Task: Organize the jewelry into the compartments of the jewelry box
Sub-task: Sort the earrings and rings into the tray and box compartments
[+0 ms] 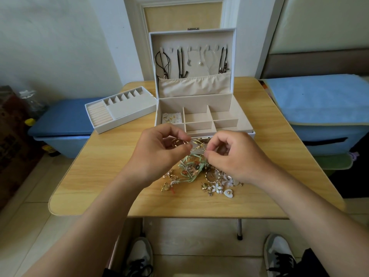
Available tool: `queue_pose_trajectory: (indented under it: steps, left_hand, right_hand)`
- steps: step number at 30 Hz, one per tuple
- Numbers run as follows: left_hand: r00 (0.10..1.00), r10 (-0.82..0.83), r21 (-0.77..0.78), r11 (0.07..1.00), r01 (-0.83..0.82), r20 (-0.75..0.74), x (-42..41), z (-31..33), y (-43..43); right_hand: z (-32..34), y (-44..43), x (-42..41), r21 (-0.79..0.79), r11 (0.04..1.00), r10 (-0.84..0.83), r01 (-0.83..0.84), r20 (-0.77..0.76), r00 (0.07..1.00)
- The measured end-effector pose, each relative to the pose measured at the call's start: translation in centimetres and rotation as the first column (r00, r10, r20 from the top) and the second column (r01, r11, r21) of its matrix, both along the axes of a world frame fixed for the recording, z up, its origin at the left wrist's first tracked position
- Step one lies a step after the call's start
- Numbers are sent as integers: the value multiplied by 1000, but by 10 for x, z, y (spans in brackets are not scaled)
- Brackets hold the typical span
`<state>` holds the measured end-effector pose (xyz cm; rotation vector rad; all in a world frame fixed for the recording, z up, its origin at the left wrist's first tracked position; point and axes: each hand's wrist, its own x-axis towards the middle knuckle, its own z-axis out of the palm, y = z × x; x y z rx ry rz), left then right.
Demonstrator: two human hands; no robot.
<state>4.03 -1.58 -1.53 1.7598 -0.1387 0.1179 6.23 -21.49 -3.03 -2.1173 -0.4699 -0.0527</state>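
An open white jewelry box (pixel 242 116) stands at the back of the wooden table (pixel 103 164). Several necklaces (pixel 182 62) hang inside its raised lid. Small earrings (pixel 171 118) lie in its left compartment. My left hand (pixel 157 154) and my right hand (pixel 231 156) hover in front of the box, each pinching part of a tangled gold piece (pixel 191 144) held between them. Below the hands a loose pile of jewelry (pixel 199 174) with a green ribbon lies on the table.
A removable white tray (pixel 119 108) with ring rolls and small slots sits left of the box. Blue storage bins stand left (pixel 60 124) and right (pixel 319 108) of the table. My shoes (pixel 137 256) show below the table's front edge.
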Motion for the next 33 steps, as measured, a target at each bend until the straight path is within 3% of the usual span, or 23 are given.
queue_pose_trajectory:
  steps: [6,13,21,33]
  left_hand:
    - [1000,-3,26,1000,3,3,2,0,2]
    - [1000,24,67,998,-23,-20,3,1,4]
    - [996,-45,-40,998,42,-79,2,5,6]
    - [990,-82,-55,996,76,-115,4,2,5]
  right_hand:
    - [0,0,1,119,993,7,-11,35,999]
    - [2,-3,4,251,966,67,-56,-35,997]
    - [2,-4,3,221,969,121,-110,-37,992]
    - [3,-6,2,119,984,132,-131,3,991]
